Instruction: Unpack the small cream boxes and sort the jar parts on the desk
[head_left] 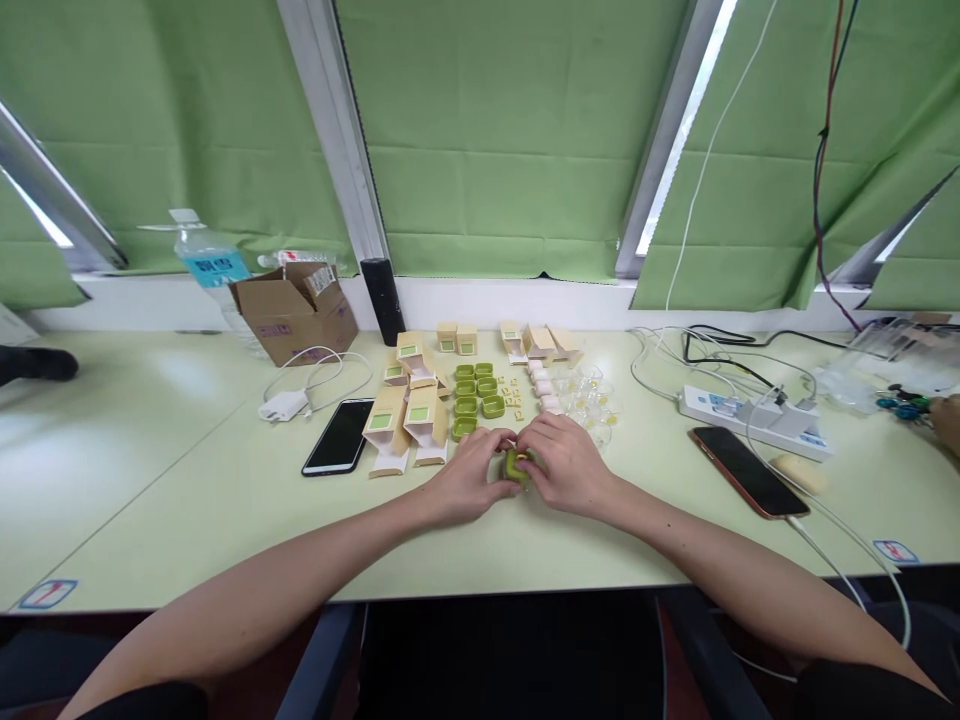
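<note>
Both my hands meet over a small green square container (515, 466) low at the middle of the table. My left hand (476, 475) grips its left side between thumb and fingers. From the right, my right hand (562, 462) has its fingertips pressed on the container's top; whether they pinch a small piece there I cannot tell. Just beyond stand several more green containers (466, 406) in two columns. Beside them lie small yellowish pieces (513, 392), a column of pale pink pieces (544, 385) and clear plastic covers (589, 395).
Small tan boxes (427, 415), some with open flaps, stand left and behind. A phone (337, 437) and white charger (285, 405) lie left, near a cardboard box (300, 318) and bottle (214, 262). At right are a power strip (754, 422), another phone (746, 470) and another person's hand (946, 420).
</note>
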